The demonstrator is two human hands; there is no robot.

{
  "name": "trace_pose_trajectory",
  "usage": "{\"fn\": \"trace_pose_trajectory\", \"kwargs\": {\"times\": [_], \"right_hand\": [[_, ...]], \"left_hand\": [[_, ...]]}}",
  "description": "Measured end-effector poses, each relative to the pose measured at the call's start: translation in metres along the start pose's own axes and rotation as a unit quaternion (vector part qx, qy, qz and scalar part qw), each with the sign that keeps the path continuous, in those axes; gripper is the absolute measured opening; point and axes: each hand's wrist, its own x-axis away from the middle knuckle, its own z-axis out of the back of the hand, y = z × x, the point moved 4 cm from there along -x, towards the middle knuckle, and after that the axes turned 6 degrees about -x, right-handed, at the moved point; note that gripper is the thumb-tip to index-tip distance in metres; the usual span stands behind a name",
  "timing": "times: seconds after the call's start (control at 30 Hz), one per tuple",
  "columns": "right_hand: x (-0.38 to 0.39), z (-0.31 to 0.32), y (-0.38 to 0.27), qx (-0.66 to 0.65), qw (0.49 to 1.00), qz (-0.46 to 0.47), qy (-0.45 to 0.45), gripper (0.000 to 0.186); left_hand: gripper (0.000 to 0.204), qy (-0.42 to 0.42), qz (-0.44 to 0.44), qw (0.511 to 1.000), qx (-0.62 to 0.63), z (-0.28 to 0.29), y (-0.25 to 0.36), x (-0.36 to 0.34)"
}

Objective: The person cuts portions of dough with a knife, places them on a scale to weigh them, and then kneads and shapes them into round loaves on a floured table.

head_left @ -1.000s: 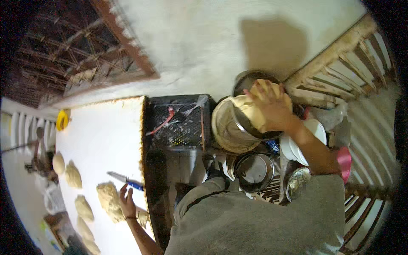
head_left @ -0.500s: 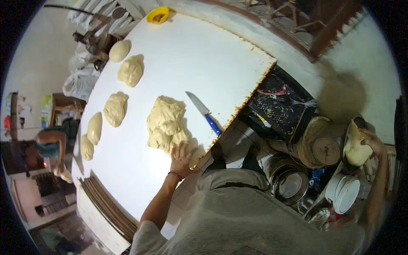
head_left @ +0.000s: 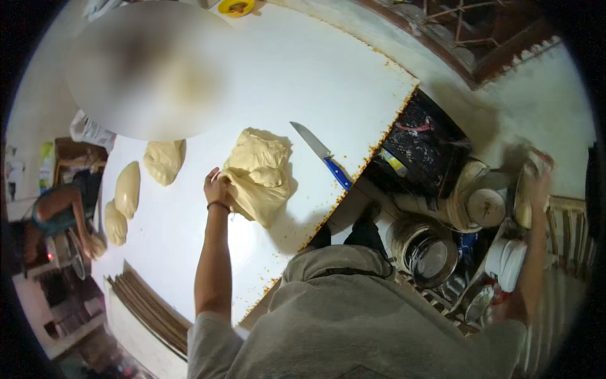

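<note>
In head view, gripping left edge of big dough lump (head_left: pixel 259 155) with left hand (head_left: pixel 216 189), nearly closed on a fold, probably because soft dough slips from looser holds; can't tell right hand's (head_left: pixel 540 169) grip, too blurred beside pale mass (head_left: pixel 522 201); see knife (head_left: pixel 328 159) right of left hand, past lump, likely parked clear; smaller dough pieces (head_left: pixel 127 189) farther left; can't see past blurred patch (head_left: pixel 148 69) ahead; white bucket (head_left: pixel 507 265) and metal pots (head_left: pixel 434 260) crowded near right hand.
</note>
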Motion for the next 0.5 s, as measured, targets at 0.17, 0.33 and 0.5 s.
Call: {"fn": "trace_pose_trajectory", "kwargs": {"times": [0.17, 0.33, 0.5], "right_hand": [[0.058, -0.142, -0.268, -0.338, 0.907, 0.094, -0.233, 0.033], [0.143, -0.286, -0.434, -0.277, 0.899, 0.075, -0.331, 0.058], [0.153, -0.27, -0.423, -0.367, 0.843, -0.041, -0.39, 0.045]], "left_hand": [[0.032, -0.037, -0.323, 0.793, -0.515, -0.094, 0.046, 0.021], [0.068, -0.456, -0.195, 0.758, -0.423, -0.021, 0.082, 0.012], [0.063, -0.357, 0.014, 0.841, -0.406, 0.08, 0.105, 0.003]]}}
